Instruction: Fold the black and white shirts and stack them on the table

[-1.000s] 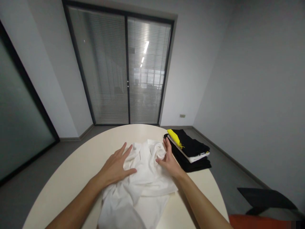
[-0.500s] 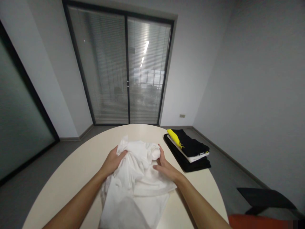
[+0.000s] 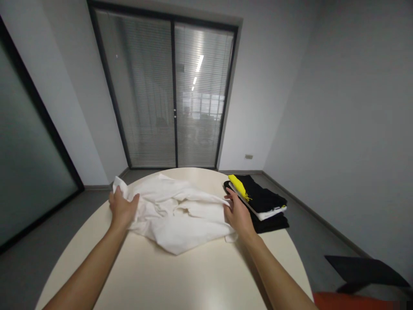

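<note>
A crumpled white garment (image 3: 180, 226) is stretched sideways across the middle of the round table. Its folds hide what kind of garment it is. At its left end, my left hand (image 3: 123, 207) grips the cloth, with a corner sticking up beyond the fingers. My right hand (image 3: 238, 215) pinches the right edge between thumb and fingers, right beside the folded stack. A small flap of white cloth hangs below that hand.
On the right of the pale round table (image 3: 171, 284) lies a folded clothes stack (image 3: 263, 198), black, white and yellow. A chair (image 3: 364, 271) with a black part and a red seat stands at the lower right. Glass doors with blinds (image 3: 203, 129) are beyond the table.
My hands have moved apart, the left one to the left and the right one slightly right. The white garment went from a bunched heap near me to a wide spread farther up the table.
</note>
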### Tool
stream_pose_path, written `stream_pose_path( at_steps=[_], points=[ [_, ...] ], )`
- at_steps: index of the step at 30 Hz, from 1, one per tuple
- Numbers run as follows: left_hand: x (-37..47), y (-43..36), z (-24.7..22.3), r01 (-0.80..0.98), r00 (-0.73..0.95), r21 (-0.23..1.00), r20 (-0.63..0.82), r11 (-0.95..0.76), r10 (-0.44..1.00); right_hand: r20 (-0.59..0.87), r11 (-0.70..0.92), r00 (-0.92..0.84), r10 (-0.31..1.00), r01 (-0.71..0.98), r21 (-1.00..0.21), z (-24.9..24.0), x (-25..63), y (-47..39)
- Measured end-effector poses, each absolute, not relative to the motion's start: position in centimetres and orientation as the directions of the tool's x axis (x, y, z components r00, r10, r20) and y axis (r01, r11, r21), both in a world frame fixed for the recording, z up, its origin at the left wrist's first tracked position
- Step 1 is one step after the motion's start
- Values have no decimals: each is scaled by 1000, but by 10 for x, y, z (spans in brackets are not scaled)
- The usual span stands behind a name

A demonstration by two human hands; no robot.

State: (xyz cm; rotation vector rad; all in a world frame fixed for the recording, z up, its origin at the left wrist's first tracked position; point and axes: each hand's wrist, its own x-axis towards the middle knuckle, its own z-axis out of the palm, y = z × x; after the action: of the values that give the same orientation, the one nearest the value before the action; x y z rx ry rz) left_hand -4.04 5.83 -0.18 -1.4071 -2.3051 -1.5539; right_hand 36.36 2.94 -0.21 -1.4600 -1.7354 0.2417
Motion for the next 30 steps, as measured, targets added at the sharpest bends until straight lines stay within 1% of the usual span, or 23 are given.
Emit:
stream_pose_path(
  at_steps=[1, 2, 3, 4, 5, 6, 7, 8, 9, 10, 12, 14, 15, 16, 17, 18, 19, 21, 23, 25, 26, 28, 30],
  points=[
    [-36, 58, -3, 735, -560, 670, 512, 104, 651, 470, 287, 11, 883, 780, -556, 0, 364, 28],
    [-29, 56, -3, 783, -504, 618, 558, 75, 659, 465, 268, -7, 885, 825, -497, 1, 364, 27],
    [-19, 53, -2, 826, -399, 563, 595, -8, 697, 450, 248, -25, 893, 860, -446, 2, 363, 25],
    [-9, 49, -1, 847, -243, 514, 605, -139, 758, 419, 225, -40, 907, 886, -405, 3, 362, 23],
    [2, 43, 1, 826, -58, 486, 579, -286, 814, 376, 197, -46, 926, 906, -374, 4, 361, 21],
    [13, 37, 3, 783, 131, 469, 519, -409, 845, 327, 163, -42, 944, 922, -351, 4, 359, 20],
    [23, 30, 6, 742, 314, 439, 439, -506, 842, 281, 125, -28, 959, 935, -333, 6, 358, 19],
    [32, 22, 9, 703, 455, 413, 363, -578, 813, 253, 86, -4, 967, 946, -314, 8, 358, 18],
    [39, 15, 12, 672, 556, 392, 294, -628, 778, 251, 52, 24, 968, 955, -293, 10, 358, 18],
    [45, 9, 15, 653, 604, 382, 257, -653, 754, 274, 26, 51, 960, 962, -271, 12, 359, 17],
    [52, -1, 22, 614, 660, 385, 228, -689, 716, 348, -22, 108, 931, 970, -241, 18, 362, 17],
    [55, -7, 29, 565, 675, 442, 238, -697, 698, 380, -71, 168, 910, 964, -257, 22, 367, 18],
    [55, -8, 32, 545, 672, 498, 221, -674, 707, 374, -89, 200, 906, 952, -292, 23, 369, 19],
    [54, -9, 34, 535, 667, 568, 170, -626, 725, 365, -96, 229, 902, 933, -347, 23, 372, 20],
    [54, -10, 35, 530, 670, 643, 81, -552, 738, 361, -81, 250, 898, 902, -423, 23, 374, 21],
    [53, -12, 36, 530, 684, 713, -40, -459, 728, 370, -39, 261, 892, 858, -513, 21, 375, 23],
    [53, -13, 37, 537, 705, 765, -175, -356, 687, 393, 30, 264, 881, 797, -603, 18, 377, 25],
    [54, -18, 39, 569, 744, 800, -400, -193, 535, 472, 207, 267, 840, 648, -733, 12, 378, 30],
    [57, -22, 42, 597, 763, 790, -507, -138, 401, 535, 336, 301, 790, 516, -788, 6, 377, 35],
    [59, -25, 45, 616, 754, 780, -541, -114, 372, 548, 378, 328, 770, 457, -805, 1, 375, 38],
    [60, -25, 46, 619, 740, 779, -535, -102, 408, 550, 378, 319, 772, 466, -800, -1, 374, 39],
    [60, -21, 45, 633, 665, 768, -476, -96, 576, 573, 367, 234, 785, 570, -735, -3, 369, 37],
    [59, -16, 43, 684, 538, 712, -345, -160, 769, 603, 356, 83, 794, 740, -570, -1, 363, 30]
  ],
)
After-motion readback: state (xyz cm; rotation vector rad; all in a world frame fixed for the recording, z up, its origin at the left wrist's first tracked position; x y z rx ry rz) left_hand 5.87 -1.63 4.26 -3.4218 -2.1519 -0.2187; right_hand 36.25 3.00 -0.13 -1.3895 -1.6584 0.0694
